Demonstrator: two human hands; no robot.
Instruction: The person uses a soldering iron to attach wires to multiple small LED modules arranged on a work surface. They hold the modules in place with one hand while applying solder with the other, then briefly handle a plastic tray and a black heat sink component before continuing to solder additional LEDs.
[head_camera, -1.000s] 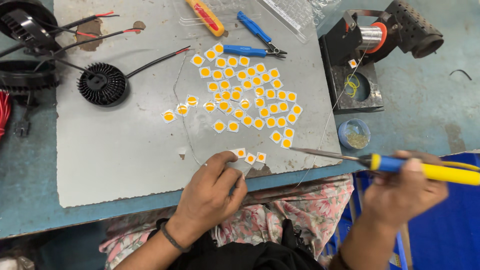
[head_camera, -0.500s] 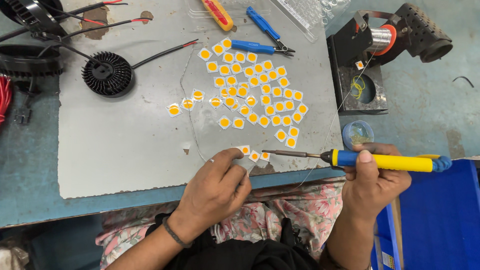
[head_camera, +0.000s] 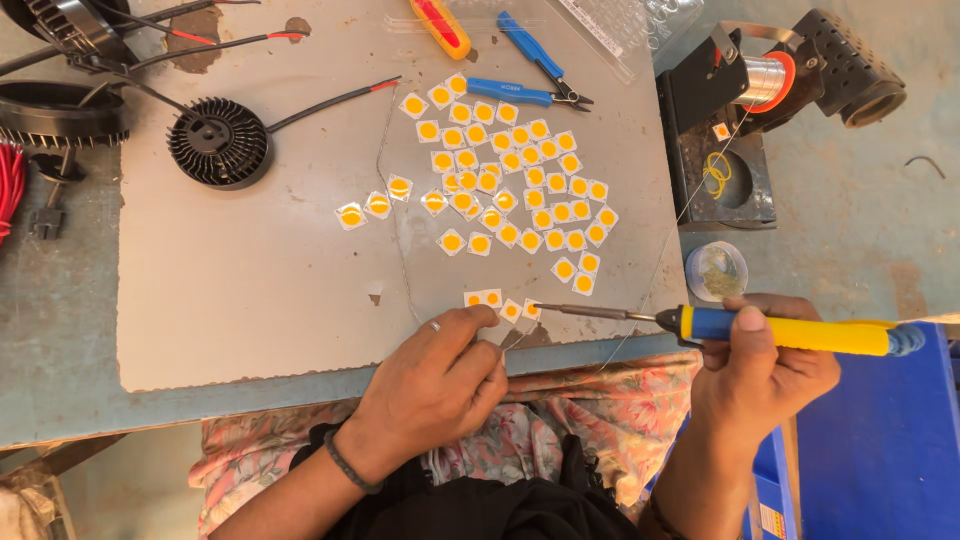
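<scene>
My right hand (head_camera: 765, 375) grips a soldering iron (head_camera: 790, 330) with a blue and yellow handle, held level, its metal tip at a small white square chip with a yellow centre (head_camera: 531, 309) near the board's front edge. My left hand (head_camera: 435, 385) rests on the grey board (head_camera: 250, 290), fingers curled, pinching a thin solder wire (head_camera: 640, 262) close to the row of chips (head_camera: 483, 298) at the tip. Several more such chips (head_camera: 510, 175) lie spread over the middle of the board.
A black finned heat sink (head_camera: 219, 142) with red and black wires lies at the left. Blue-handled pliers (head_camera: 530, 92) and a yellow tool (head_camera: 440, 25) lie at the back. A solder spool stand (head_camera: 770, 85) and a small round tin (head_camera: 716, 271) sit at the right.
My right hand has brought the soldering iron leftward, its tip now down at the chips by my left fingers. My left hand stayed near the front edge.
</scene>
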